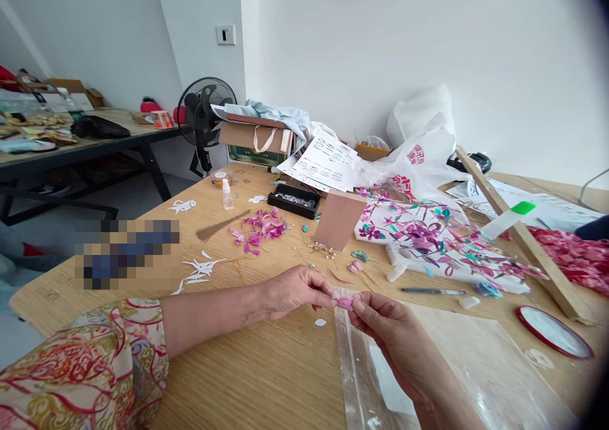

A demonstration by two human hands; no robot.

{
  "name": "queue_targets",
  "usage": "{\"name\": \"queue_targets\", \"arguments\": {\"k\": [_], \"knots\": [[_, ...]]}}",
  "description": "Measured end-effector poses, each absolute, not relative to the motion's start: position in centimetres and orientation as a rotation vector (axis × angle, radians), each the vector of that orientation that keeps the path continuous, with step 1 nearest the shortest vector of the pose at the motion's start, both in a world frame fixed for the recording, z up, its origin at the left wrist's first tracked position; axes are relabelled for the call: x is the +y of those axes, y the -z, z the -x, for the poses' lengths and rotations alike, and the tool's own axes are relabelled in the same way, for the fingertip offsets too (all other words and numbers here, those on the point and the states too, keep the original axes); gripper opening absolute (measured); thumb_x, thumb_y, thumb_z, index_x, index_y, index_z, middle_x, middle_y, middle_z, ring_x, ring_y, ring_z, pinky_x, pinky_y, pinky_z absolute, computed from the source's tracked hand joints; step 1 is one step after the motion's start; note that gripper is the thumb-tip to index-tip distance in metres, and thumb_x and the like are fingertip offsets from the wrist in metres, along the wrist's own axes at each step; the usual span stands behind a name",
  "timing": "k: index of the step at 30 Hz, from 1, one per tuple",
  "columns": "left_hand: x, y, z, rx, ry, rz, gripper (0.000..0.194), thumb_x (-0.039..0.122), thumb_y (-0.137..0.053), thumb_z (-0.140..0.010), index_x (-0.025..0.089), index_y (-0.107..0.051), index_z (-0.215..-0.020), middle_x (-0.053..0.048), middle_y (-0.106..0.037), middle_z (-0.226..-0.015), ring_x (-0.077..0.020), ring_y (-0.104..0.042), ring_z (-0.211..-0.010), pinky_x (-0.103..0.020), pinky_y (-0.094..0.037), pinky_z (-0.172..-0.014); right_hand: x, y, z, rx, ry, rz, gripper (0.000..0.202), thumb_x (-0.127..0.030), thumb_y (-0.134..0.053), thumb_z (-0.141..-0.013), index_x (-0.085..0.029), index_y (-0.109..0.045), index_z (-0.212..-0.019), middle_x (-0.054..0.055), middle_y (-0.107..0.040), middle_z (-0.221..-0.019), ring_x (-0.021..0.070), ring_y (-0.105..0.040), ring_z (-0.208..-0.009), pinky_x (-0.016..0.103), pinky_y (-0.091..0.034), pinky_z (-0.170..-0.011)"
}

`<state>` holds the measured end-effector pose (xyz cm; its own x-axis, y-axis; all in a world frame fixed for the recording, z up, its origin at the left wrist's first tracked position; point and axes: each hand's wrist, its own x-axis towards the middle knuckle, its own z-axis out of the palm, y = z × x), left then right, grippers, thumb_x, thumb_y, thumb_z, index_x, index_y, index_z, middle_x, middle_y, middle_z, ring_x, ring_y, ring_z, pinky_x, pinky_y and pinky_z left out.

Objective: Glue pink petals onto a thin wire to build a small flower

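My left hand and my right hand meet over the wooden table. Each pinches an end of a small pink petal-like piece, partly covered by my fingertips. Under my right hand lies a clear plastic sleeve with a white sheet inside. A tiny white petal-shaped piece rests just below my left hand. Beyond my hands are a loose pink blossom, a pile of pink petals and several white pointed slips.
Behind stand a small spray bottle, a black tray and an upright wooden block. To the right are pink flower sprays on white plastic, a pen, a slanted wooden bar and a round red-rimmed lid.
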<state>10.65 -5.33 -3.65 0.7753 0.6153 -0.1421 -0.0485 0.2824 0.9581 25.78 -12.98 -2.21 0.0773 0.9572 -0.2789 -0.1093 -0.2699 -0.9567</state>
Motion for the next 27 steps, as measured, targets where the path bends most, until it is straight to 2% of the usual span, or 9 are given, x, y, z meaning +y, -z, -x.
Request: {"name": "queue_targets", "arguments": {"k": [15, 21, 27], "knots": [[-5.02, 3.73, -10.51, 0.613, -0.437, -1.116, 0.015, 0.022, -0.070, -0.051, 0.014, -0.064, -0.062, 0.003, -0.056, -0.059, -0.0061, -0.045, -0.057, -0.021, -0.033, -0.057, -13.12, 2.18, -25.85, -0.936, -1.350, 1.424, 0.027, -0.042, -0.064, -0.061, -0.016, -0.060, -0.057, -0.001, -0.051, -0.056, 0.0102, -0.041, -0.056, 0.023, -0.033, -0.057], [-4.79, 3.83, -10.36, 0.592, -0.390, -1.117, 0.016, 0.022, -0.070, -0.052, 0.015, -0.066, -0.065, 0.003, -0.056, -0.060, -0.0058, -0.044, -0.057, -0.021, -0.034, -0.058, -13.12, 2.13, -25.89, -0.915, -1.350, 1.425, 0.027, -0.042, -0.066, -0.058, -0.016, -0.060, -0.057, -0.001, -0.050, -0.055, 0.0102, -0.041, -0.055, 0.022, -0.033, -0.056], [-4.79, 3.78, -10.34, 0.589, -0.374, -1.096, 0.014, 0.020, -0.070, -0.053, 0.015, -0.066, -0.066, 0.002, -0.056, -0.059, -0.0056, -0.045, -0.057, -0.020, -0.034, -0.058, -13.04, 2.37, -25.96, -0.918, -1.357, 1.420, 0.025, -0.040, -0.065, -0.061, -0.015, -0.062, -0.059, 0.000, -0.052, -0.058, 0.0102, -0.043, -0.057, 0.023, -0.035, -0.058]]}}
